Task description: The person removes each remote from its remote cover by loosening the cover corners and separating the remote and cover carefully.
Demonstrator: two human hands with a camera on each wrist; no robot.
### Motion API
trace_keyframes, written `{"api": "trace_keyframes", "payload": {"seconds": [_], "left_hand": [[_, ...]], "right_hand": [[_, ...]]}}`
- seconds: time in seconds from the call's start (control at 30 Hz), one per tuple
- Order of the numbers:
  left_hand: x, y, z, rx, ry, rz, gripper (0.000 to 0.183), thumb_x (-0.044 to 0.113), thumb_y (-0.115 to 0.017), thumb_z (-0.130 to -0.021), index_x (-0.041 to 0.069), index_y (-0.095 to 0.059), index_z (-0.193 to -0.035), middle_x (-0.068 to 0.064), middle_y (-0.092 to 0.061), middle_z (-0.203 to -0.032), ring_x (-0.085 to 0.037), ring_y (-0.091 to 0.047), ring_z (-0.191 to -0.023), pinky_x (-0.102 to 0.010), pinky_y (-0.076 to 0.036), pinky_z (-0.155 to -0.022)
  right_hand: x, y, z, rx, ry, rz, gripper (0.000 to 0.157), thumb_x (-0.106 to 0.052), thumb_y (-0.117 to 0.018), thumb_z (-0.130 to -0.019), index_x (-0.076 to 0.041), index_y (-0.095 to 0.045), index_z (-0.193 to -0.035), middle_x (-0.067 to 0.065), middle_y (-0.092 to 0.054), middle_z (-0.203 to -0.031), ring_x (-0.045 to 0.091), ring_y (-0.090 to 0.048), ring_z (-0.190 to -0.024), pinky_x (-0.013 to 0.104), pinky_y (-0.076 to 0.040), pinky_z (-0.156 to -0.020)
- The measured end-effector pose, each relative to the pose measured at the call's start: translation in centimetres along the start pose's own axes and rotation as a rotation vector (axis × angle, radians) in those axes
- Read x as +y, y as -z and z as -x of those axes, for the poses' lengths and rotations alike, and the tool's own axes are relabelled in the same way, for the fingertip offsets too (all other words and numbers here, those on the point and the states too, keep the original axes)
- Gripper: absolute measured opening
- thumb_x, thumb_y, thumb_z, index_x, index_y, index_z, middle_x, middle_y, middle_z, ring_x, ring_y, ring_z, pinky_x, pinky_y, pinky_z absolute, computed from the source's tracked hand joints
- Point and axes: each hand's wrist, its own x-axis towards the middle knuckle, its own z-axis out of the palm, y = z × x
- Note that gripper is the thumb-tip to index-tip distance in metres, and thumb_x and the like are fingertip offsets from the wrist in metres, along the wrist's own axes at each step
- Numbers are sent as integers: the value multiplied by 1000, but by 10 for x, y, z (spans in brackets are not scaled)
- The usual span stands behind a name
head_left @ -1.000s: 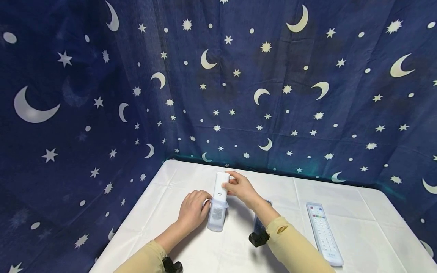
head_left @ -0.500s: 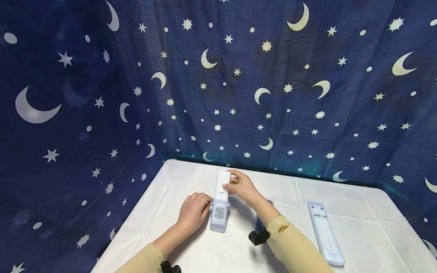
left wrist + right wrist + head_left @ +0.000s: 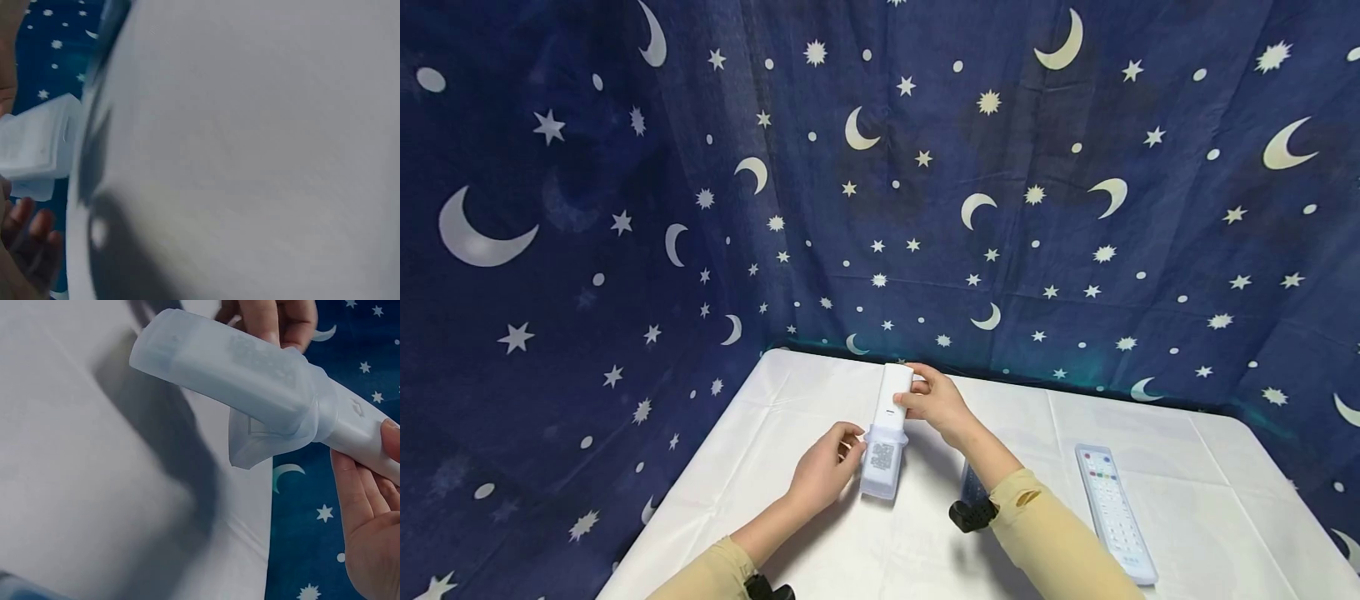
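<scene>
A white remote control (image 3: 892, 396), its back upward, stands partly inside a translucent silicone cover (image 3: 881, 477). My right hand (image 3: 942, 408) grips the bare far end of the remote, thumb on top and fingers beneath. At the cover's rim my left hand (image 3: 826, 468) pinches its left side. From the right wrist, the cover (image 3: 237, 369) appears raised off the table, its rim partly folded outward around the remote (image 3: 353, 428). A printed label shows through the cover. In the left wrist view the cover (image 3: 37, 140) sits at the left edge, above curled fingers (image 3: 40, 228).
A covered light remote (image 3: 1116, 512) with several coloured buttons lies at the right on the white-clothed table (image 3: 1210, 500). Another, darker remote (image 3: 972, 486) is mostly hidden behind my right forearm. A dark blue star-and-moon curtain (image 3: 925, 208) hangs behind and left of the table.
Both hands have lifted the remote and cover slightly, toward the table's far side. My left fingers have shifted at the cover's rim, with thumb and forefinger now more visible.
</scene>
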Motion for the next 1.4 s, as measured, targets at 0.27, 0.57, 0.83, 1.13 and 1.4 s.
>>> {"api": "trace_keyframes", "payload": {"seconds": [0.27,0.57,0.83,1.13,1.4], "left_hand": [[12,2,-4,-235,333,539,58,42,-69,-98,-7,-58,-128,-12,-67,-111,-22,-68,-95,-38,-60,-82],[16,-7,-7,-216,375,571,59,39,-75,-94,-9,-60,-126,-9,-69,-109,-19,-67,-94,-36,-59,-80],[20,-10,-6,-195,374,593,52,33,-74,-96,-8,-61,-125,-8,-73,-105,-17,-67,-90,-32,-57,-74],[22,-7,-6,-222,340,532,49,32,-76,-94,-8,-64,-121,-8,-74,-103,-17,-68,-89,-30,-56,-72],[21,-8,-4,-248,327,500,45,33,-76,-94,-6,-67,-117,-6,-74,-101,-17,-69,-88,-31,-56,-72]], "right_hand": [[-4,9,-3,0,-14,-6,64,3,-75,-89,-1,-48,-147,21,-69,-114,24,-71,-91,42,-62,-79],[-2,10,-3,-15,-23,-31,65,2,-75,-89,0,-47,-147,21,-69,-117,24,-71,-93,42,-62,-80],[-1,12,-4,-16,-31,-40,64,2,-75,-89,2,-47,-146,22,-69,-117,25,-71,-93,43,-61,-81],[-5,12,-3,14,-37,-22,65,3,-76,-87,2,-48,-146,22,-70,-117,26,-71,-95,43,-62,-80],[-6,12,-3,16,-69,-9,68,2,-78,-85,-1,-48,-147,20,-70,-117,28,-71,-96,43,-62,-79]]}}
